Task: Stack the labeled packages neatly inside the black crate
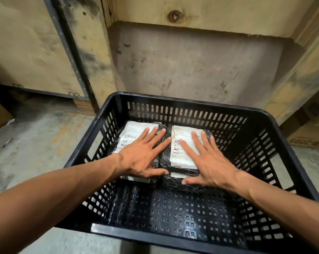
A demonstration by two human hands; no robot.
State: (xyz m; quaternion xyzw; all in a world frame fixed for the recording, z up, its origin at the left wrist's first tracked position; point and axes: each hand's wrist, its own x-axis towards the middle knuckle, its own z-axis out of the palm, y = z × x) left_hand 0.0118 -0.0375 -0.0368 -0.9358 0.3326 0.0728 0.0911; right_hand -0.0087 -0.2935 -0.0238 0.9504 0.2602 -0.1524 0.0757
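While pressing packages [182, 143] flat in crate [275, 123], left hand [142, 158], right hand [206, 162] splayed wide, holding nothing; next fetch more

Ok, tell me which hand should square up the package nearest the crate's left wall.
Left. The left hand already lies flat on that package, beside the crate left wall; the right hand presses the other package.

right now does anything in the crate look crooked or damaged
Nothing stands out. Two labeled packages lie side by side against the far wall of the black crate, labels up: the left package under the flat left hand, the right package under the flat right hand. Their wrap looks intact.
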